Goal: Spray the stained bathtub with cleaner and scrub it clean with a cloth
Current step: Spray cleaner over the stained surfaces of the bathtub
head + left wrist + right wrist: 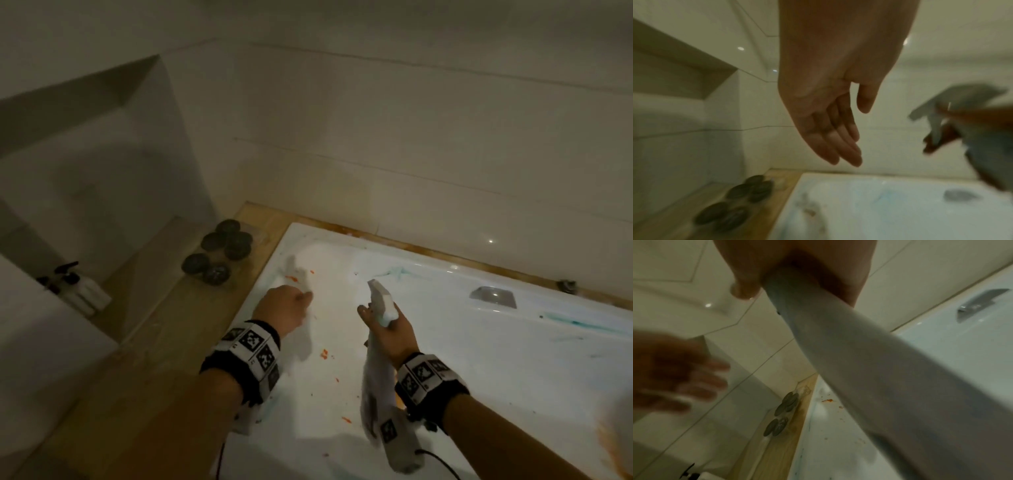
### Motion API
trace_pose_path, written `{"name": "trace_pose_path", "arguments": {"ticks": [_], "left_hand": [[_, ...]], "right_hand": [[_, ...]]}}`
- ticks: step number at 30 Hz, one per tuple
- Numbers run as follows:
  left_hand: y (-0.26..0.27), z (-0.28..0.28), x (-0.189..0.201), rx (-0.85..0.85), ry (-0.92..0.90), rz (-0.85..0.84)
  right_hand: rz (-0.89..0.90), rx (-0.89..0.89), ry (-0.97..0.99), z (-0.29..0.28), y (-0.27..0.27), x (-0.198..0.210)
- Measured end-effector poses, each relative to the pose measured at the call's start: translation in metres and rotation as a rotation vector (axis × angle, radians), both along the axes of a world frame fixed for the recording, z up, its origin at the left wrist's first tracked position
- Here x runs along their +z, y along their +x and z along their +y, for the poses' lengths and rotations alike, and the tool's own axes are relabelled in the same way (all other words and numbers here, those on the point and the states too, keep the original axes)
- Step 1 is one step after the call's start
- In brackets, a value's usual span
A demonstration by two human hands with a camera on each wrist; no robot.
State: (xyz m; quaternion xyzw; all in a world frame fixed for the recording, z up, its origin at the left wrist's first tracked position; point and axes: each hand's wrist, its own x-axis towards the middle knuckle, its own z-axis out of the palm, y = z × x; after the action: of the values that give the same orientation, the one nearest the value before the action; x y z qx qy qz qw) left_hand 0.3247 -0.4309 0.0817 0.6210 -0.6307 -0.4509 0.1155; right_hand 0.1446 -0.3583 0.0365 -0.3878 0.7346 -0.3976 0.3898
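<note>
The white bathtub (479, 359) carries orange specks (323, 353) and teal smears (394, 272) on its near end and rim. My right hand (380, 317) grips a white spray bottle (373, 387) by the neck, nozzle (376, 287) pointing away over the tub. In the right wrist view the bottle (859, 369) fills the middle, with my right hand (789, 272) wrapped round its top. My left hand (301, 301) hovers over the tub's left end. Its fingers (846, 146) are straight and hold nothing. No cloth shows plainly in any view.
Several dark round stones (219, 257) sit on the wooden ledge (164, 335) left of the tub. Pump bottles (78, 287) stand in a wall niche at far left. A chrome fitting (493, 296) sits on the tub's far wall. Tiled walls enclose the back and left.
</note>
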Motion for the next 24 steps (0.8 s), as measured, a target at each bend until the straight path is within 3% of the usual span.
{"name": "trace_pose_path", "arguments": {"ticks": [4, 7, 12, 18, 20, 24], "left_hand": [[0.051, -0.037, -0.049, -0.07, 0.005, -0.391], [0.077, -0.071, -0.085, -0.058, 0.0, -0.553], [0.081, -0.098, -0.145, -0.163, -0.129, -0.715], [0.063, -0.135, -0.209, -0.206, 0.055, -0.722], [0.065, -0.141, -0.227, -0.267, 0.11, -0.821], [0.072, -0.141, -0.256, -0.331, 0.252, -1.009]], "right_hand": [[0.062, 0.198, -0.034, -0.056, 0.002, -0.003], [0.127, 0.277, -0.121, -0.106, -0.003, -0.011], [0.106, 0.203, -0.009, -0.178, 0.004, -0.036], [0.202, 0.143, 0.198, -0.259, -0.007, -0.074], [0.192, 0.116, 0.205, -0.278, -0.013, -0.086], [0.227, 0.234, 0.187, -0.311, -0.014, -0.112]]}}
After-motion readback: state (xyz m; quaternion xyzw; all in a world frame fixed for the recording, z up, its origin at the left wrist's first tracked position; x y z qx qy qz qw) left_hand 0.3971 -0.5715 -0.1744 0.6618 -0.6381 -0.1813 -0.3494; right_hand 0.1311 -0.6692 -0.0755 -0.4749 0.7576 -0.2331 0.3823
